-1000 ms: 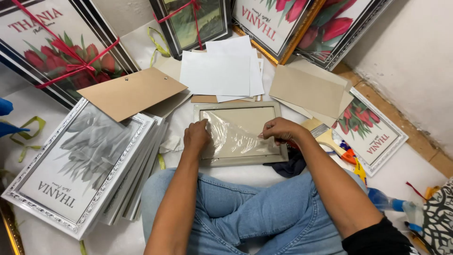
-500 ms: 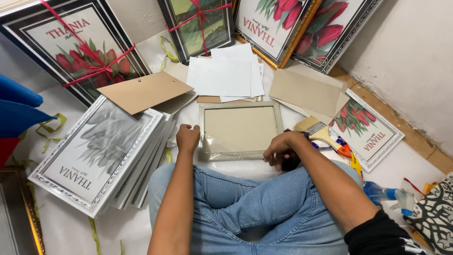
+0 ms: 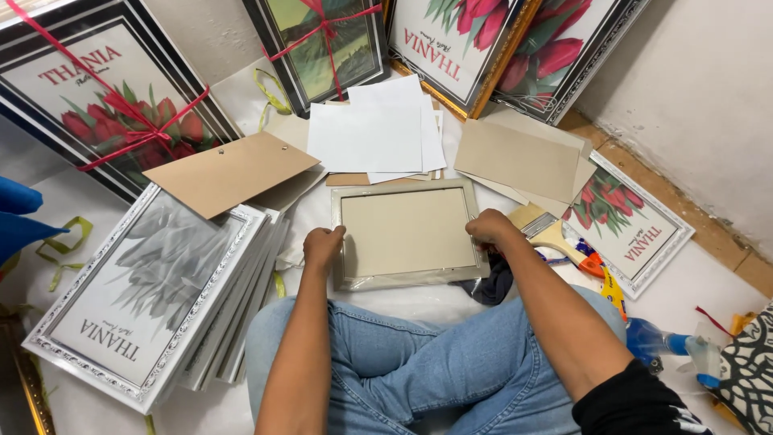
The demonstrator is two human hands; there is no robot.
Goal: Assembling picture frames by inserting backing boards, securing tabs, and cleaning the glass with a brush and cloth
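On the floor sheet, both hands clamp a small frame (image 3: 407,234).
Left hand (image 3: 324,245) and right hand (image 3: 489,226) pinch opposite edges; uneven pressure could probably dislodge its backing.

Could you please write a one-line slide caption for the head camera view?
Seated person's left hand and right hand grip a small pale frame, beside stacked silver frames and a paintbrush.

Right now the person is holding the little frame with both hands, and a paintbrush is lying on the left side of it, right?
Not quite. The left hand and right hand do hold the small frame by its sides, but the paintbrush lies on its right side, just past the right hand. The head view shows this.
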